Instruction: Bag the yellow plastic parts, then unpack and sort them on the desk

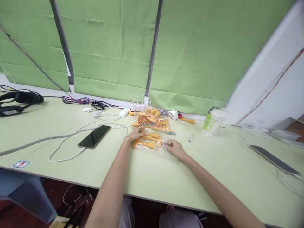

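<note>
A clear plastic bag with orange-yellow parts with ribbed, handle-like ends lies flat on the table in front of me. My left hand grips its left end, fingers bent over the edge. At the opposite end, my right hand has its fingers closed on the loose clear plastic. What exactly the orange parts are, I cannot make out. Just behind this bag sits a pile of similar bags with orange pieces inside.
Left of the bags lies a phone on a white cable. A power strip with chargers stands at the back. To the right are a white-and-green cup, an orange-handled tool and another phone. A black headset rests far left.
</note>
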A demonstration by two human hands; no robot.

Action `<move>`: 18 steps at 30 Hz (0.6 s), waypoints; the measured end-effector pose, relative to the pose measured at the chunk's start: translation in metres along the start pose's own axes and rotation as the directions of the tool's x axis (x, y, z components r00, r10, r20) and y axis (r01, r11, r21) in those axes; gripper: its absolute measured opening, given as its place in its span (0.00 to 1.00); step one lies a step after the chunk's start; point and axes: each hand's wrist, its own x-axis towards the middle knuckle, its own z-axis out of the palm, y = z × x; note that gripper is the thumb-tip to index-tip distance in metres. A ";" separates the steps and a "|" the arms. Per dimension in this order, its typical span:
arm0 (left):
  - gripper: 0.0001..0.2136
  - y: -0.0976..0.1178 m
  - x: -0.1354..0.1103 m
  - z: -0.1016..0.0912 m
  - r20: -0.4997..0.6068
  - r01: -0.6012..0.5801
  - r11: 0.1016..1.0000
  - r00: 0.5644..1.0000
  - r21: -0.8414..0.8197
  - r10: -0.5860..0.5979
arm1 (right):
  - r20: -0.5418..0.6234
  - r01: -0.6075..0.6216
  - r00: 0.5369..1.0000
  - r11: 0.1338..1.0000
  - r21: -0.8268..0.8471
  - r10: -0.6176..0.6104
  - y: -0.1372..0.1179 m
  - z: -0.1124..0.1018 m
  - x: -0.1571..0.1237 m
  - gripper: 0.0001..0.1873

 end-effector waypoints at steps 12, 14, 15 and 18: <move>0.28 -0.008 0.003 0.002 -0.027 -0.023 0.999 0.999 -0.027 0.022 | -0.370 -0.054 0.906 0.922 0.383 0.206 0.066 -0.027 0.037 0.22; 0.28 -0.006 0.003 0.001 -0.039 -0.029 0.999 0.999 -0.023 0.028 | -0.474 -0.171 0.840 0.959 0.228 0.263 0.089 -0.046 0.055 0.20; 0.28 -0.005 0.002 0.001 -0.047 -0.031 0.999 0.998 -0.018 0.030 | -0.507 -0.231 0.824 0.967 0.107 0.253 0.101 -0.056 0.064 0.19; 0.27 -0.002 0.002 0.000 -0.062 -0.017 1.000 0.998 -0.002 0.017 | -0.487 -0.315 0.857 0.920 -0.235 0.169 0.135 -0.083 0.094 0.24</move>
